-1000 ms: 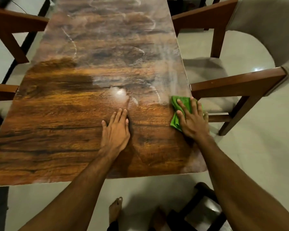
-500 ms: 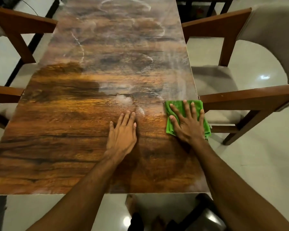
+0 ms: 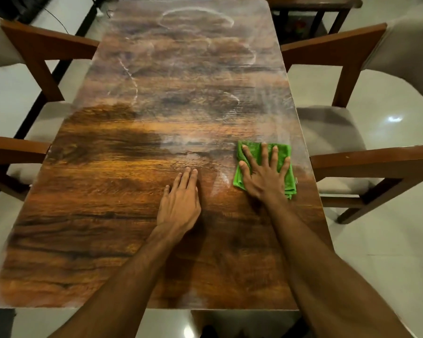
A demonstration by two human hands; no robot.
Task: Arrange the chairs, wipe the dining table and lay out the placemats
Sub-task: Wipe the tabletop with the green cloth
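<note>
Here, chairs [image 3: 376,159] flank the table [image 3: 108,215]; right hand [image 3: 264,176] presses cloth [image 3: 238,180], fingers [image 3: 274,157] splayed; left hand [image 3: 178,206] fingers together.

Dim warm light, floor [image 3: 396,119] glare, wide-angle bending, soft blurred corners.

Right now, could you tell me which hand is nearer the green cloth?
Right: right hand lies flat on the green cloth; left hand rests apart, to its left.
</note>
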